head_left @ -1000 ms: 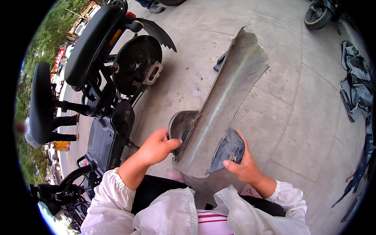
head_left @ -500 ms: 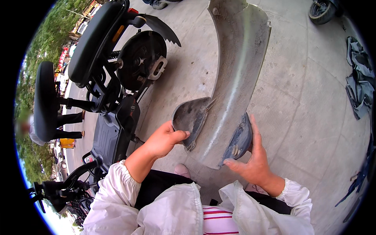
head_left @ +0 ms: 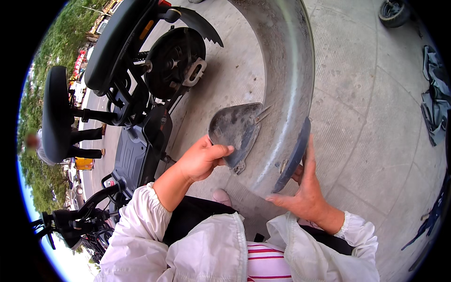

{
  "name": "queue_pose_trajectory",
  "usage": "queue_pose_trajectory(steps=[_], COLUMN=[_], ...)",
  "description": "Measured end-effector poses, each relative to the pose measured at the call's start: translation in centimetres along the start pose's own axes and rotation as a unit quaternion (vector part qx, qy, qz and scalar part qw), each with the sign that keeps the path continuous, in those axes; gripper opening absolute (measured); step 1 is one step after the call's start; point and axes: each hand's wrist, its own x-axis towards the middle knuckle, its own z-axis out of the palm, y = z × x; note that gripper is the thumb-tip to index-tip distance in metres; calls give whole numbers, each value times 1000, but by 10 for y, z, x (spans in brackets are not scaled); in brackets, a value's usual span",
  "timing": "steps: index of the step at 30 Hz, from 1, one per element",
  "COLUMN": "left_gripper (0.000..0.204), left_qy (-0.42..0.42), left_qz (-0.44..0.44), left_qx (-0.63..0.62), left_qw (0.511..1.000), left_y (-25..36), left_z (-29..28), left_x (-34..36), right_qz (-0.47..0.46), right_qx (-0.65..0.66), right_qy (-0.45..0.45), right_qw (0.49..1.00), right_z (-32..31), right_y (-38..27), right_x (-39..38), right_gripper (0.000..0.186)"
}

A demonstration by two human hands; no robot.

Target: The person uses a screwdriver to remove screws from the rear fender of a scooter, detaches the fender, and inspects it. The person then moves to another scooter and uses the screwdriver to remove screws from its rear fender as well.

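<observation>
Left of the grip stands a black electric scooter. The left hand pinches a rounded dark-grey plastic flap. Between both hands, extending beyond them, is a long, curved, dirt-coated grey plastic fender. The right hand clasps a narrow-looking dark-grey side plate, thumb nearest.

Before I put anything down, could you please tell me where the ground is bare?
Bare ground lies widest between the mudguard and grey heap, narrower between mudguard and scooter. The left, around the scooter, is crowded.
</observation>
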Motion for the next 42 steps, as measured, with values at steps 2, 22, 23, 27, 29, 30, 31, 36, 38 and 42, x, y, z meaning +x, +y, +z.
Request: queue_pose_trajectory(steps=[2, 22, 23, 27, 29, 30, 31, 36, 38, 42], left_gripper=[26, 27, 26, 29, 32, 31, 30, 32, 35, 67], left_qy=[-4, 54, 61, 52, 53, 52, 53, 83, 88, 63], left_qz=[0, -30, -30, -43, -47, -40, -32, 60, 127, 182], left_qx=[-17, -123, -133, -150, -145, -136, -127, 0, 89, 243], left_qw=[1000, 990, 989, 986, 987, 989, 990, 995, 984, 951], left_y=[-2, 4, 4, 4, 3, 2, 1, -1, -5, 0], left_z=[-7, -5, -4, -5, -10, -10, -10, 12, 26, 51], left_x=[1, 5, 5, 6, 6, 6, 7, -3, -7, -23], right_qz=[-22, -6, -8, -14, -20, -17, -13, 74, 116, 83], right_qx=[2, -41, -43, -58, -57, -47, -36, 142, 165, 74], right_qy=[-20, -73, -76, -89, -93, -87, -82, -33, -4, 20], right_qw=[1000, 996, 996, 994, 994, 995, 996, 987, 979, 994], right_z=[-2, -3, -3, -6, -6, -6, -6, -1, 2, 0], right_y=[4, -2, -2, -4, -4, -3, -3, -1, 5, 38], right_x=[0, 0, 0, 0, 0, -1, -1, -4, -4, -10], right_gripper=[139, 104, 103, 102, 102, 102, 103, 100, 93, 58])
